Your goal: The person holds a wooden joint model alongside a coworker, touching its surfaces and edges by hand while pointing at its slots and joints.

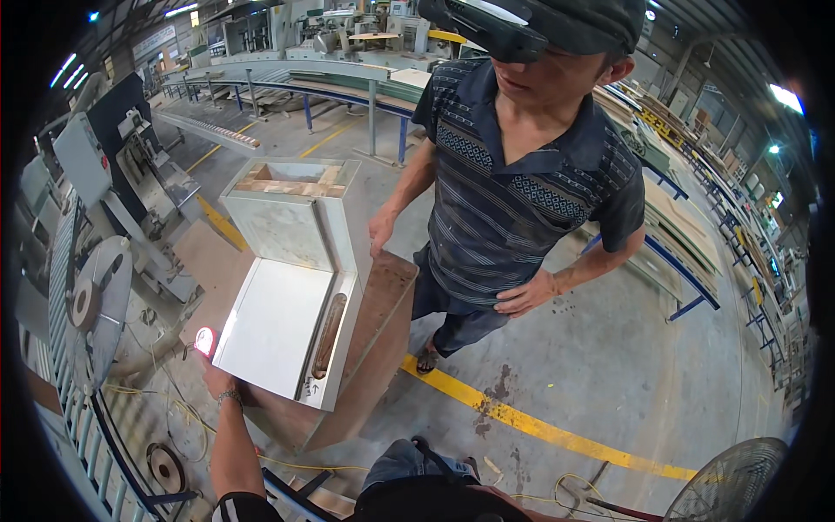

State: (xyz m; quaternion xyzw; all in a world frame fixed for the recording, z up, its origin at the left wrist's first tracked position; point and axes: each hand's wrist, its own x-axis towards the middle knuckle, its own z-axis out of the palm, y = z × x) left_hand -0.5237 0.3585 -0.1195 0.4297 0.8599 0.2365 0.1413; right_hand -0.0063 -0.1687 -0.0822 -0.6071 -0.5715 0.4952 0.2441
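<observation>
Nearest: wearer's lap and dark clothing at bottom edge, w/ left forearm rising from lower left, metal bracelet (230, 397) at the wrist. Left hand (211, 365) reaches up to the near left corner of the white panel (277, 326); fingers look curled on the panel's edge, but a bright glare spot sits right at the fingertips, so can't tell if it's a firm grip or just touching. Right hand not in view.

White panel lies flat, glossy face up, on top of a brown wooden crate (374, 335). Along its right side runs a long brown slot-shaped handle recess (329, 335). Behind it, joined at an angle, a second pale panel (283, 228) stands roughly upright, w/ a box-like top (291, 178) showing bare wood inside.

Left of the crate: grey machine w/ a round disc (91, 296), roller rails (83, 418) near the floor. Yellow floor line (539, 428) runs diag. past the crate to the right; a fan (726, 483) at bottom right.

Beyond the crate stands a co-worker in a dark patterned polo, one hand (381, 233) resting on the crate's far edge, the other hand (522, 297) on the hip. Further back: long blue-framed conveyor tables (348, 87), stacked boards on the right, more machines at the rear of the hall.
</observation>
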